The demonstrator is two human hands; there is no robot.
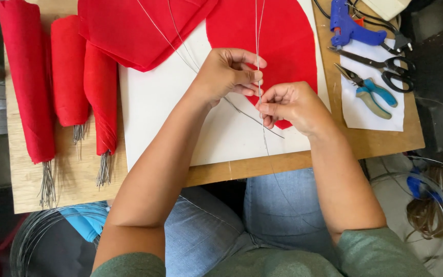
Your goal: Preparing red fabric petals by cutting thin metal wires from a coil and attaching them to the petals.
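Observation:
My left hand (227, 74) pinches a pair of thin silver wires (258, 31) that run straight up past the top of the view. My right hand (289, 104) grips the same wires just below, fingers curled round them, and the wires trail down toward my lap. Both hands hover over a white board (170, 102) on a wooden table (73, 179). More loose wires (178, 43) lie slanted across the board under my left hand. A round red paper sheet (278, 36) lies behind my hands.
Three red paper rolls (26, 82) with wire bundles poking out lie at the left. Folded red paper (134, 31) sits at the top. At the right, a blue glue gun (347, 25), black scissors (385, 64) and blue-handled pliers (373, 92) rest on white paper. Wire coils (426, 205) lie on the floor.

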